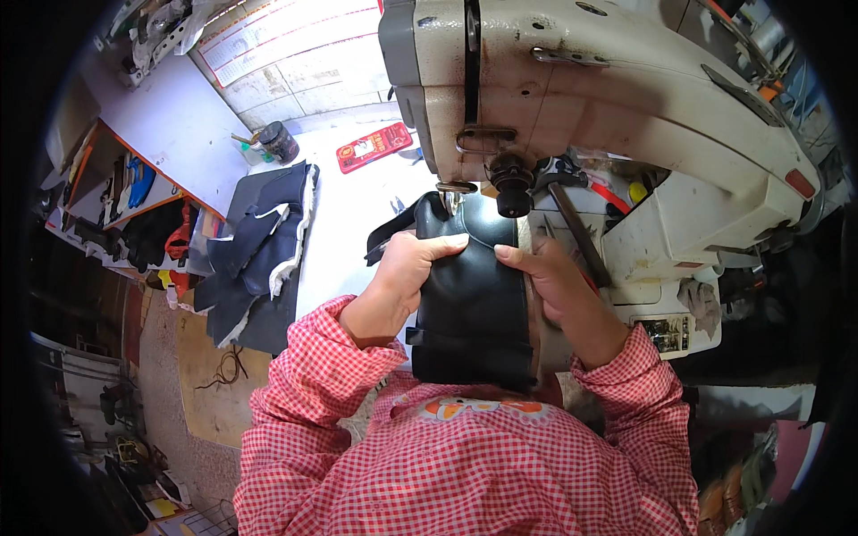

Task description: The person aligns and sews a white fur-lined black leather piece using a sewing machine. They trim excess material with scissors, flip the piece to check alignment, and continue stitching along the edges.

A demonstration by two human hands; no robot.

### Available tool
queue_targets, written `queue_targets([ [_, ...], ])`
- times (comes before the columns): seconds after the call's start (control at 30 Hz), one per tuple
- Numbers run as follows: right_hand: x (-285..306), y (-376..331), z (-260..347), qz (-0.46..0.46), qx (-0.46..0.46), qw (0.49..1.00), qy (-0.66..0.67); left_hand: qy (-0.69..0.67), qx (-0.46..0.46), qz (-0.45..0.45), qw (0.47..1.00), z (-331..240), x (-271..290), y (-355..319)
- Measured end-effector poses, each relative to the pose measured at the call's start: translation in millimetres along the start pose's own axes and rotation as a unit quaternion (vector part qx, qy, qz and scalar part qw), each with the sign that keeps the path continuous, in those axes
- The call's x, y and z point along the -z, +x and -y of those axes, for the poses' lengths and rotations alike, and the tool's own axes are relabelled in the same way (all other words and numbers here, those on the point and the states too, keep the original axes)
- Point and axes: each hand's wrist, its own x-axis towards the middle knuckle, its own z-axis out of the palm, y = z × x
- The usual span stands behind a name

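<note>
Under the needle end of a large off-white sewing machine (599, 98) lies a black leather piece (469, 290), its far edge at the presser foot (453, 201). A curved seam line runs across its upper part, and a folded strip crosses its near end by my body. My left hand (402, 272) grips the left side, thumb flat on top and fingers hidden beneath. On the right edge my right hand (554, 277) holds it the same way, thumb tip near the seam. Left of the foot, a black flap (391, 234) sticks out.
Dark padded pieces with white fleecy edges (259, 241) are stacked at the table's left. Behind lie a red phone-shaped case (374, 147) and a dark jar (278, 143). A hammer-like tool with a dark handle (579, 234) rests right of the leather, beside the machine's base.
</note>
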Motion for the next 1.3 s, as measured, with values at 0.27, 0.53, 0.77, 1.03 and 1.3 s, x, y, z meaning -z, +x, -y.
queue_targets([
  [0.27,-7.8,5.8,-4.8,-0.017,0.078,0.997,-0.008,0.249,-0.214,-0.114,0.938,31.7,10.9,-22.7],
  [0.53,-7.6,7.2,-12.6,-0.008,0.108,0.994,-0.006,0.621,-0.535,-0.060,0.570,25.1,-0.6,-37.8],
  [0.77,2.3,1.4,-4.2,0.009,0.041,0.999,-0.005,0.640,-0.493,0.091,0.583,-12.8,27.8,-21.4],
  [1.03,4.8,2.9,-6.8,0.049,0.055,0.997,0.008,0.903,-0.201,-0.197,0.324,-81.1,45.5,-25.7],
  [1.3,4.0,-14.2,-5.8,-0.004,0.048,0.998,0.044,0.529,-0.343,-0.026,0.776,16.1,-40.1,-38.4],
])
